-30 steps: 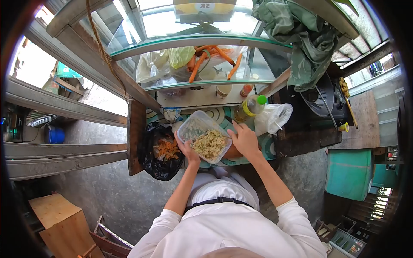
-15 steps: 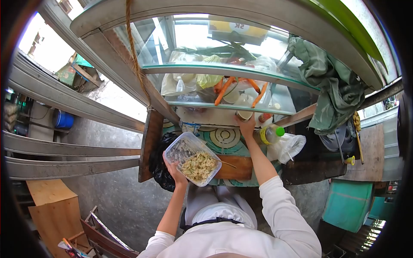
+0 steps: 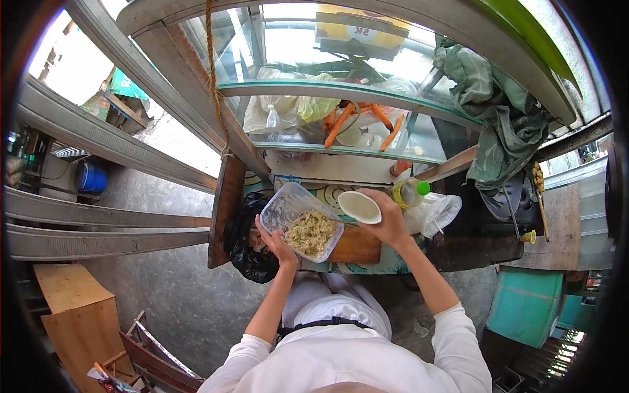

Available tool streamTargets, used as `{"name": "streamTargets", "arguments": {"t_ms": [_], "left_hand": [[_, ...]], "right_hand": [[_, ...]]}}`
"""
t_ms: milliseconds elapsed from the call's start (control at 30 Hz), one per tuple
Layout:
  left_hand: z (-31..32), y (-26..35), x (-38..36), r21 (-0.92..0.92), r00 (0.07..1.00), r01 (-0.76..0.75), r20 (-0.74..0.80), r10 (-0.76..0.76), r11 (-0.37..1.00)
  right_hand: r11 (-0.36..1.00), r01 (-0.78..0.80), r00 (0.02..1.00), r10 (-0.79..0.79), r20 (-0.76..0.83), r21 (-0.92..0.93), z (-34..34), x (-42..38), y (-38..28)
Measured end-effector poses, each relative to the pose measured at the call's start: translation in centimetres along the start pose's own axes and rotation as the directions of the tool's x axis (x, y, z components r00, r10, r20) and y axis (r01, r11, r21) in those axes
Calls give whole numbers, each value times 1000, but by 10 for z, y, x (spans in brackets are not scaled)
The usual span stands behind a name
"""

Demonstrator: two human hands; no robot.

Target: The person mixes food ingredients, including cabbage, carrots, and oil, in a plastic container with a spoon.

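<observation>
You hold a paper cup (image 3: pixel 360 207) and a plastic container (image 3: pixel 278 211)

Your left hand (image 3: pixel 278 246), partly curled, grips the container's near-left side; a food mixture (image 3: pixel 310 233) lies inside. Your right hand (image 3: pixel 389 219) curls around the cup, just right of the container. Right of the container are a wooden board (image 3: pixel 360 245) and a green-capped bottle (image 3: pixel 406 192); left, a black plastic bag (image 3: pixel 255 263).

Grn cloth (image 3: pixel 501 147) hangs upr R, blue bkt (image 3: pixel 90 178) far L, plywood box (image 3: pixel 82 334) lwr L.
</observation>
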State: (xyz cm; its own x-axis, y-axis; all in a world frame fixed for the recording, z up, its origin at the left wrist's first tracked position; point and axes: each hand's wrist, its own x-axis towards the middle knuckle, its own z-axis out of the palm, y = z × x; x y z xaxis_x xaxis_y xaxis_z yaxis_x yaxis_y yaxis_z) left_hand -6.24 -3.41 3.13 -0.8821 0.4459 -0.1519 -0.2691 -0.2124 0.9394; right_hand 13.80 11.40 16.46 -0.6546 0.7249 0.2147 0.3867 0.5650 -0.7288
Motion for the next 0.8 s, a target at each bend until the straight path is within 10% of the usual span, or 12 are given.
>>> {"name": "streamTargets", "arguments": {"t_ms": [800], "left_hand": [[24,11,-24,-163,998,-52,15,56,985]], "right_hand": [[893,-23,945,167,282,-450,13,-46,-59]]}}
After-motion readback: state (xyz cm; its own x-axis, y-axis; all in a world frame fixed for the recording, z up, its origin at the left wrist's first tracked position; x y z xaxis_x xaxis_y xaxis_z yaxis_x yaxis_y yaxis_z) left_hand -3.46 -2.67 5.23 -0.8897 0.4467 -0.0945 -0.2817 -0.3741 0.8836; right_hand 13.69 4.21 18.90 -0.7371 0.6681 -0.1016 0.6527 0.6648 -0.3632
